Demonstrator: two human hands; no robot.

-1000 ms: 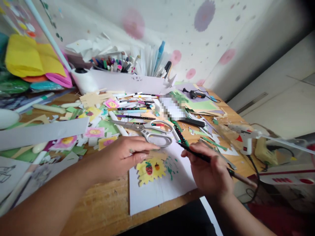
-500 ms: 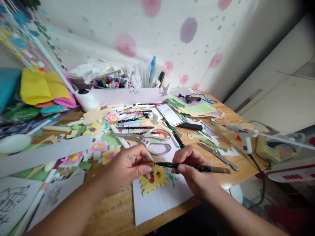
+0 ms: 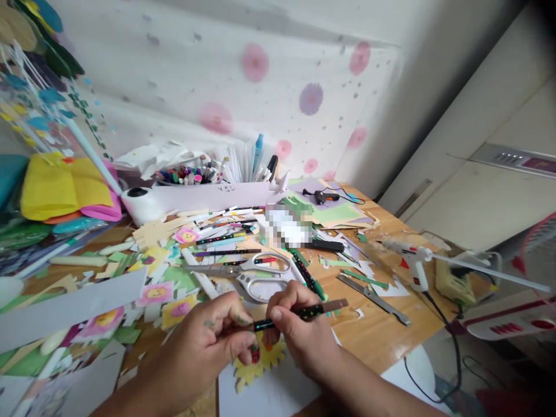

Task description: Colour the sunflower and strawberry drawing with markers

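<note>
My right hand [image 3: 299, 341] is closed around a black dotted marker pen [image 3: 304, 313], held nearly level above the table. My left hand [image 3: 208, 344] pinches the pen's left end with fingertips pressed together; green paint stains its fingers. Under both hands lies a white sheet [image 3: 269, 397] with a yellow sunflower cut-out [image 3: 258, 362] bearing a small red strawberry. Large grey scissors [image 3: 243, 275] lie just beyond my fingers.
The wooden table [image 3: 382, 330] is littered with paper scraps, flower cut-outs and pens. A white holder of markers [image 3: 204, 194] stands at the back. A white glue gun [image 3: 412, 263] sits right, a black one [image 3: 321, 197] farther back. Metal tweezers [image 3: 373, 295] lie nearby. Yellow paper [image 3: 61, 185] is stacked left.
The view tilted upward, so everything sits lower in frame. My left hand came off the paper and joined my right at the pen, now gripping its left end.
</note>
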